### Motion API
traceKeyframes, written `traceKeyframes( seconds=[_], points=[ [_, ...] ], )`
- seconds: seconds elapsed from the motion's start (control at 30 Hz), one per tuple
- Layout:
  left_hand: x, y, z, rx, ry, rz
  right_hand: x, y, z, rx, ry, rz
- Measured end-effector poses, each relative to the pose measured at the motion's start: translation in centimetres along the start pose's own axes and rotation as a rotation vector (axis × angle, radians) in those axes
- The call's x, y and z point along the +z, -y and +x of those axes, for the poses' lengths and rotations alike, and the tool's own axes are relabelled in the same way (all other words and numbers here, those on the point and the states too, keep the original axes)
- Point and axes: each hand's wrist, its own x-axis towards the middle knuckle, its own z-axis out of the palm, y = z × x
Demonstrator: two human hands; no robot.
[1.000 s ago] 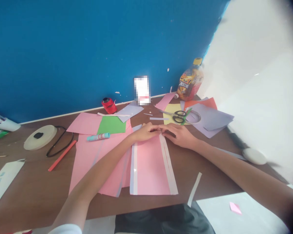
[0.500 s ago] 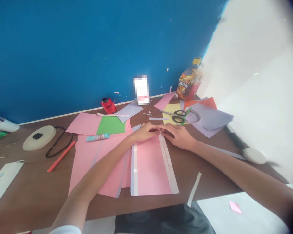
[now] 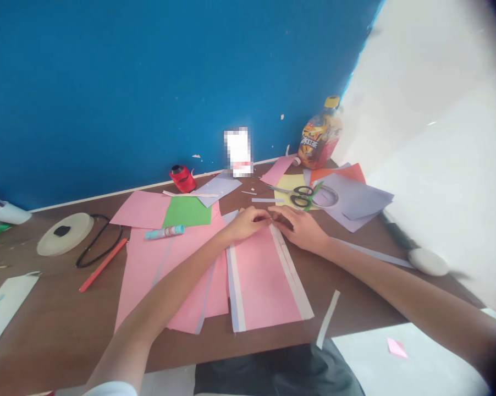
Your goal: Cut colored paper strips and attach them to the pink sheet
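Note:
A pink paper sheet [image 3: 262, 280] lies on the desk before me, with a pale strip down each long side. My left hand [image 3: 250, 223] is closed in a pinch at the sheet's far edge. My right hand [image 3: 301, 226] is curled beside it at the far right corner, near the end of the right-hand pale strip [image 3: 288, 264]. The fingertips of both hands nearly meet there. Whatever is between the right fingertips is too small to make out. Larger pink sheets [image 3: 143, 275] lie left of it, partly under my left forearm.
A glue stick [image 3: 164, 232] rests on green paper [image 3: 188, 212]. Black-handled scissors [image 3: 301, 196] and a tape roll [image 3: 326, 196] lie beyond my right hand, near purple sheets [image 3: 359, 198]. A drink bottle [image 3: 320, 135] stands in the corner. A loose pale strip [image 3: 328, 319] overhangs the front edge.
The pink sheet has turned slightly, its near end swinging to the right. My right thumb and forefinger have drawn a little apart from the left fingertips.

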Motion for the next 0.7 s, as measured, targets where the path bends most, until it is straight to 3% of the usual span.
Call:
traceKeyframes(
  seconds=[0.7],
  points=[
    [0.64, -0.15, -0.04, -0.040, -0.086, 0.089, 0.03, 0.09, 0.23, 0.017, 0.000, 0.008]
  ],
)
